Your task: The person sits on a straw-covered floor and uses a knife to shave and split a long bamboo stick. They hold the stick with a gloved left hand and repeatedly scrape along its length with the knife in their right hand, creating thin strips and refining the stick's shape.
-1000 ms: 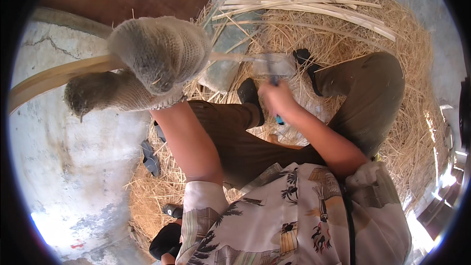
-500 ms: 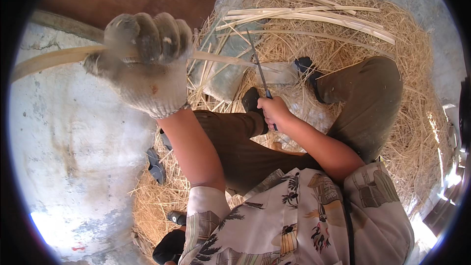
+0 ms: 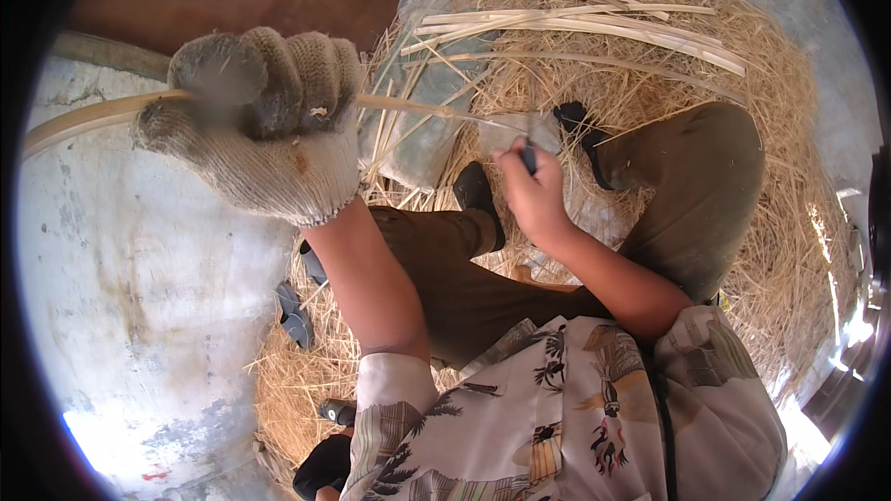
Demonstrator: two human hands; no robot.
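Note:
My left hand (image 3: 255,125), in a soiled knitted work glove, is closed round a long pale bamboo strip (image 3: 408,106). The strip bends away to the left and runs rightward past the glove toward my other hand. Bare and closed, my right hand (image 3: 536,187) grips the dark handle of a knife (image 3: 528,156). Its blade is smeared by motion near the strip's right end, so I cannot tell whether the two touch.
Loose straw-like shavings (image 3: 650,74) cover the floor, with several split strips (image 3: 594,23) lying on them. A greenish sack (image 3: 436,70) lies at the far side. A pale wall (image 3: 139,297) stands at left, and dark slippers (image 3: 294,315) lie beside it.
My right hand has risen and turned, swinging the knife from a clear upward slant to a blur by the strip. My left hand has shifted slightly left, still holding the strip.

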